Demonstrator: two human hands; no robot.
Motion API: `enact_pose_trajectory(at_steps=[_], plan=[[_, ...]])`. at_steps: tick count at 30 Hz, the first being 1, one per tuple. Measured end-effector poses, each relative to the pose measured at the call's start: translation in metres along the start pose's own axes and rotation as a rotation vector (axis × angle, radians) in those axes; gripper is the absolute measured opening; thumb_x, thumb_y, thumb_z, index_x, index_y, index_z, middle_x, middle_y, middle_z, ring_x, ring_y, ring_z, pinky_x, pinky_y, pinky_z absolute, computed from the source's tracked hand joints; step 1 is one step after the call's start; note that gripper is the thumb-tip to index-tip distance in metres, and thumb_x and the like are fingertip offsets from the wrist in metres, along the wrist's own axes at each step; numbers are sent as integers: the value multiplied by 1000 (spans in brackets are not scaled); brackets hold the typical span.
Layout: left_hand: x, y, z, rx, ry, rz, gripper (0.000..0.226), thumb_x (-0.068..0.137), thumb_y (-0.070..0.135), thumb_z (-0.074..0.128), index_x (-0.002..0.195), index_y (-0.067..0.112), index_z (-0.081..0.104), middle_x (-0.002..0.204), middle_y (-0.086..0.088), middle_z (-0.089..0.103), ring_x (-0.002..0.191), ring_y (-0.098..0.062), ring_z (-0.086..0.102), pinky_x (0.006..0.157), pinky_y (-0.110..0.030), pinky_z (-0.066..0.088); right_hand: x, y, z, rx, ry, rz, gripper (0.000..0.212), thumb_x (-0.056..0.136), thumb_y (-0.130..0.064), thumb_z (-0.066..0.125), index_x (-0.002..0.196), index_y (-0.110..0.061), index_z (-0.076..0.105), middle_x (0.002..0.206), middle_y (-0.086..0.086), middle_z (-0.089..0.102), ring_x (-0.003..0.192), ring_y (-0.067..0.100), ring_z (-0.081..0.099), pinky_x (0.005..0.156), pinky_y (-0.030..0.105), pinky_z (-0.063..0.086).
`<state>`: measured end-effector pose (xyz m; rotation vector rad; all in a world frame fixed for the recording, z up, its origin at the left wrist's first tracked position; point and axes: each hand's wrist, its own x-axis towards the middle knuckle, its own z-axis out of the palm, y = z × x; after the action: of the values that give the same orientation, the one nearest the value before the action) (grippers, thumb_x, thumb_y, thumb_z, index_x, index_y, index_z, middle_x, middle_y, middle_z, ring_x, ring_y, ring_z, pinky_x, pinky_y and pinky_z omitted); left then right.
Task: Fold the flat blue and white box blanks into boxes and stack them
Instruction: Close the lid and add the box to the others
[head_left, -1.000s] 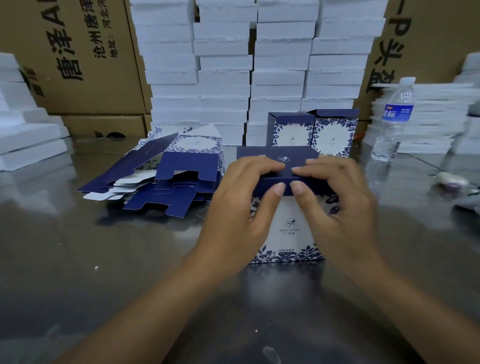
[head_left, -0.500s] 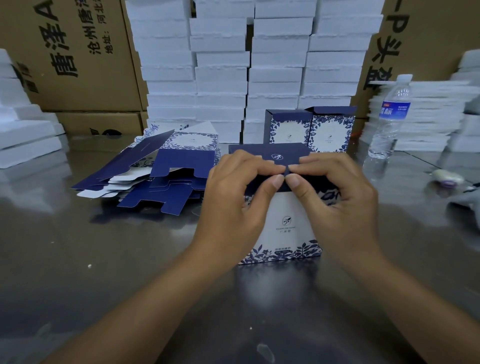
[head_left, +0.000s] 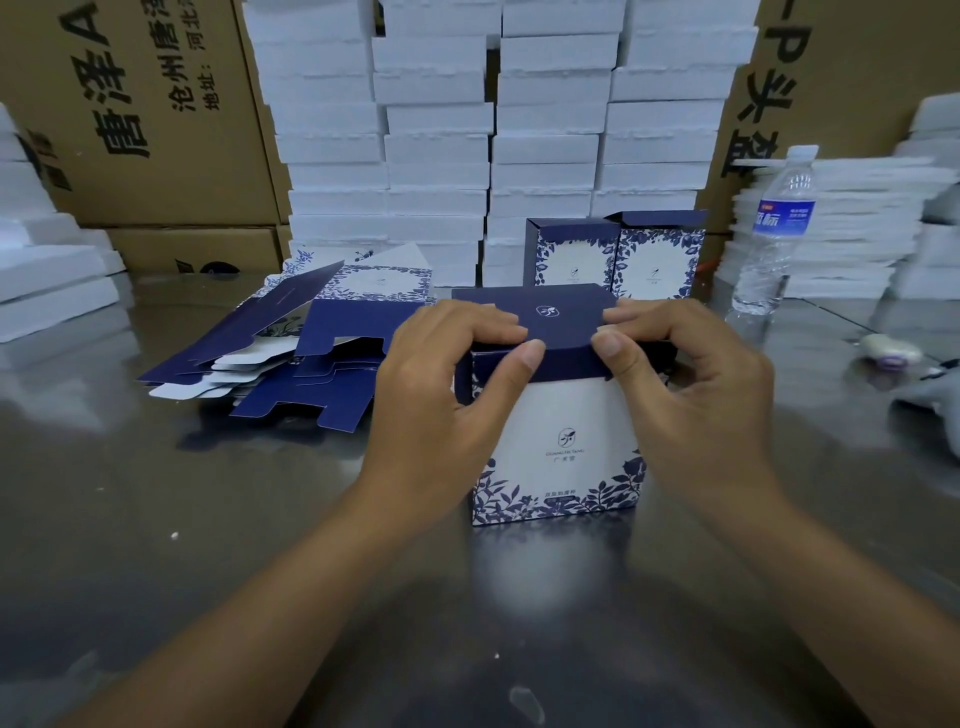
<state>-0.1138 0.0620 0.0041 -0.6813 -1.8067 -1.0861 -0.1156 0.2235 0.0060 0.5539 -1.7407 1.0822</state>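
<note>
Your box (head_left: 563, 441) stands upright on the metal table (head_left: 156, 519), dead center. L hand (head_left: 441, 410) and R hand (head_left: 691, 395) both grip its top, thumbs on the front edge, fingers pressing the navy lid flap (head_left: 550, 317) down. Flat blanks (head_left: 291, 353) lie piled just left of the box; two folded boxes (head_left: 618, 254) stand right behind it. Water bottle (head_left: 774, 228) is back-right of the box.

The near box (head_left: 558, 447) has a white front with dark blue leaves along its foot and a plain navy lid. Two far boxes (head_left: 618, 254) show white panels framed in blue foliage. The left blanks (head_left: 291, 358) are navy and white. The bottle (head_left: 776, 228) carries a blue label.
</note>
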Motion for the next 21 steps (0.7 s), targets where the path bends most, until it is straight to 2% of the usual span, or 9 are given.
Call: enact_pose_trajectory(at_steps=[3,7,11,13,16,21], plan=[[1,1,0,-14,1,-1,21,85,26,60,85,6,67,90,10,62,94,-6,60,87,-48,48,1,0,0,-5,-3,-11,5,84,-20,65,80,-21,62,83,-13,61,88,2,61,81,23,49],[2,0,-3,-25,-25,-21,10,85,18,63,85,9,67,89,9,63,94,-6,60,89,-46,47,1,3,0,52,-12,33,7,83,-32,66,80,-35,61,89,-19,64,93,2,63,82,26,50],[4,-7,-6,-51,-39,-78,11,89,19,58,88,13,67,94,11,65,101,-4,61,98,-45,45,-2,7,2,216,13,229,2,78,-44,65,77,-43,66,94,-17,69,100,5,63,82,41,53],[4,-10,-6,-67,-25,-88,13,89,20,58,90,11,68,97,12,65,105,-4,61,102,-41,44,-1,9,2,177,6,219,4,78,-46,63,76,-44,65,95,-21,67,99,3,62,80,45,54],[3,-13,-5,-112,16,-121,9,88,22,58,90,16,65,99,10,66,110,-6,62,97,-30,48,1,9,2,135,-10,180,6,81,-45,61,76,-47,64,93,-24,65,97,2,62,78,41,55],[1,-17,-6,-119,24,-131,12,92,24,55,89,15,63,101,17,64,110,-5,62,96,-32,49,0,12,2,137,20,172,8,83,-43,59,78,-46,65,93,-24,66,96,2,62,75,25,51]])
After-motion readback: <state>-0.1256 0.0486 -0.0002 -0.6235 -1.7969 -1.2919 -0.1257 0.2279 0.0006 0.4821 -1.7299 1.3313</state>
